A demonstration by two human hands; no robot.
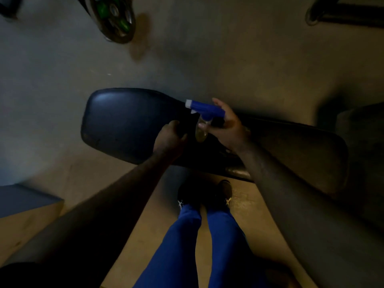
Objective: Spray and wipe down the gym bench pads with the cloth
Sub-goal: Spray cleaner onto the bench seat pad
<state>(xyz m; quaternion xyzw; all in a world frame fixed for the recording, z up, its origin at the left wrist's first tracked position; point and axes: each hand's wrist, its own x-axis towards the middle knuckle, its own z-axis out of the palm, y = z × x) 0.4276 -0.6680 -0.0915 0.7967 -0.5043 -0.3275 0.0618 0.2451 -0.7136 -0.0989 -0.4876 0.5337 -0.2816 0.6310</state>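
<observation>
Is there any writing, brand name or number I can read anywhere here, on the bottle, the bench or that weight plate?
None can be read.
Spray bottle: blue head, clear body, no label showing.
Bench pad: plain dark surface, no print visible.
Weight plate: green markings, too blurred and dark to tell if they are letters or numbers.
Shoes: light crossed marks, a pattern rather than text.

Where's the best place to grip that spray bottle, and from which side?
Grip the spray bottle at the neck under the blue head, from behind, opposite the nozzle that points left over the bench pad. The right hand holds it this way.
</observation>
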